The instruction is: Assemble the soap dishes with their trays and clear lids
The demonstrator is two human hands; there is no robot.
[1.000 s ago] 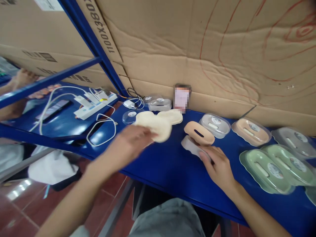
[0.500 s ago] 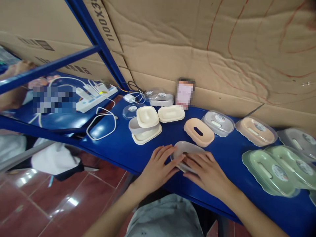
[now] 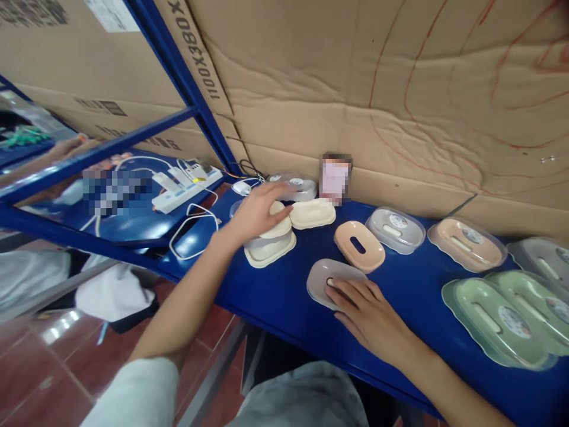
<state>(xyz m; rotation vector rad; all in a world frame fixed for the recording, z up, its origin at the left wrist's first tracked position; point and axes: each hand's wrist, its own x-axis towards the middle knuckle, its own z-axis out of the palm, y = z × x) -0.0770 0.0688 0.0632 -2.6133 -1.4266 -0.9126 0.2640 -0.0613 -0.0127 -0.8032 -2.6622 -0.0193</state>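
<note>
My left hand (image 3: 255, 210) reaches over the cream soap dish stack (image 3: 270, 244) near the back of the blue shelf (image 3: 284, 296), fingers resting on its top cream piece (image 3: 280, 225). My right hand (image 3: 367, 311) lies flat on a translucent grey oval tray (image 3: 322, 276) near the front edge, fingertips pressing on it. A peach oval insert (image 3: 359, 245) with a slot sits just behind that tray. A separate cream tray (image 3: 312, 213) lies right of the stack.
Lidded soap boxes line the right: a clear grey one (image 3: 395, 229), a peach one (image 3: 466, 243), green ones (image 3: 498, 320). A white power strip (image 3: 186, 187) and cables (image 3: 193, 228) lie at left. Cardboard (image 3: 377, 89) backs the shelf; a blue post (image 3: 186, 77) rises at left.
My left hand left the grey tray and moved back-left onto the cream stack. My right hand stayed on the grey tray, which now lies a little farther from the front edge.
</note>
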